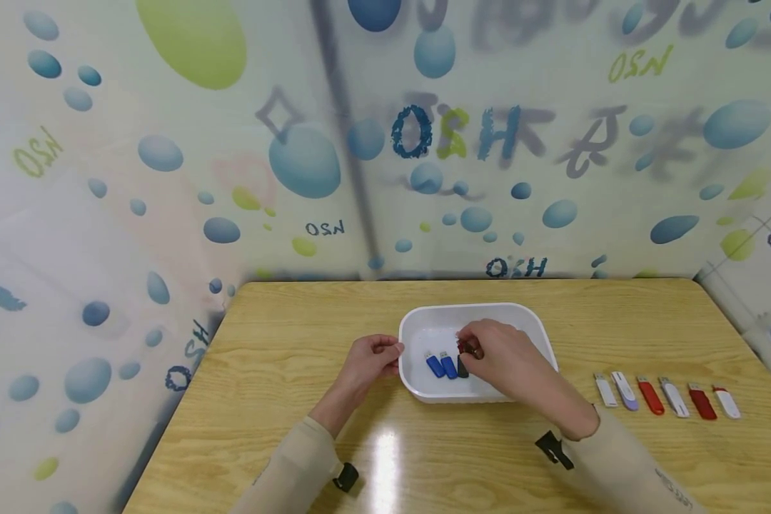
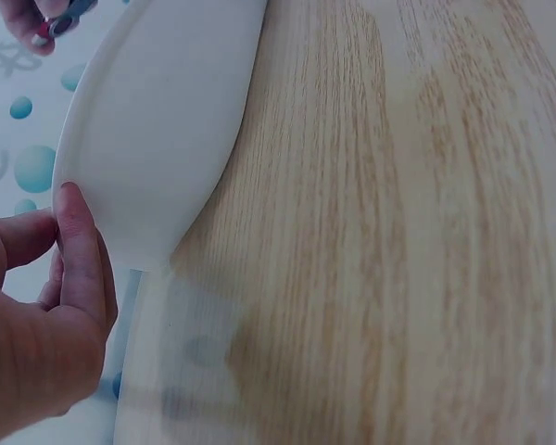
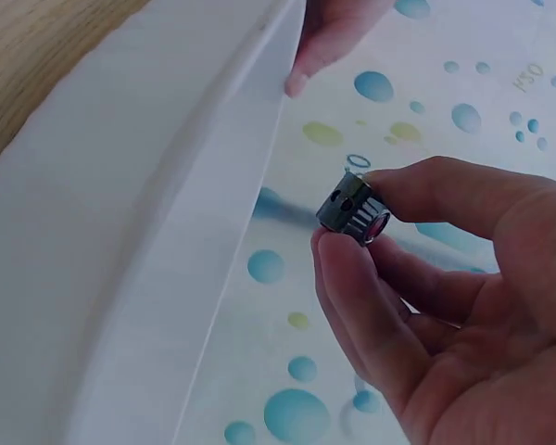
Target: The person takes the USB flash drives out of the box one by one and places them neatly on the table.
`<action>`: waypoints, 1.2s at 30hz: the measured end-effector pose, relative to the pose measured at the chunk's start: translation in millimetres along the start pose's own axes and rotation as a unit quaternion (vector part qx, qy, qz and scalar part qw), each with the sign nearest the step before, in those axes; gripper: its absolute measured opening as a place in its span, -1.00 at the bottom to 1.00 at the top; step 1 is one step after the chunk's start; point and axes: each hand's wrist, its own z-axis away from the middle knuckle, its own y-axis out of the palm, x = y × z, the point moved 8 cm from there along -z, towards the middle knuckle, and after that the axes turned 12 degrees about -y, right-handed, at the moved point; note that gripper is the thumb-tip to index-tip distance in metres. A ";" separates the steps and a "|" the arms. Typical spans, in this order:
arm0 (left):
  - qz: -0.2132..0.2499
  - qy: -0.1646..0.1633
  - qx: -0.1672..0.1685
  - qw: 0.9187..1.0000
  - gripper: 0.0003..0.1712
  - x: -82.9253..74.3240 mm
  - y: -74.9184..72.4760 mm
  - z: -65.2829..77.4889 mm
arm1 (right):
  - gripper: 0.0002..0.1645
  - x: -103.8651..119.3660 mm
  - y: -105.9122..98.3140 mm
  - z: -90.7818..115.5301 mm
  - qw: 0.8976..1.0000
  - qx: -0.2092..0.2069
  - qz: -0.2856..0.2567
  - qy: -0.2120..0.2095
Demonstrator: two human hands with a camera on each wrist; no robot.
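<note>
A white plastic basin (image 1: 424, 391) stands on the wooden table. My left hand (image 1: 370, 359) pinches its left rim between thumb and finger; the left wrist view shows the same hand (image 2: 51, 306) at the basin's edge. Over the basin, my right hand (image 1: 497, 353) holds a small USB flash drive between thumb and fingertips. In the right wrist view the flash drive (image 3: 352, 209) shows a metal plug with holes and a bit of red; the fingers hide part of it. Two blue flash drives (image 1: 441, 365) and a black flash drive (image 1: 463, 367) lie in the basin beneath the right hand.
Right of the basin, several flash drives lie in a row: white ones (image 1: 605, 391), red ones (image 1: 651, 396) and a white and lilac one (image 1: 625, 392). A patterned curtain (image 1: 373, 178) hangs behind the table (image 1: 283, 321) and along its sides.
</note>
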 end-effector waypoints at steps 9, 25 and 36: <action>-0.003 -0.005 -0.002 1.000 -0.65 1.2 -0.6 1.4 | -0.79 -18.7 -24.8 28.7 0.999 -0.034 0.000 0.004; -0.013 -0.007 -0.006 1.000 -0.62 0.2 -0.3 1.5 | -0.46 -77.7 -60.6 90.7 0.994 -0.044 -0.031 0.097; -0.016 -0.007 -0.002 1.000 -0.60 -0.7 -0.1 3.5 | -0.24 -115.7 -64.7 131.0 0.989 -0.047 -0.011 0.136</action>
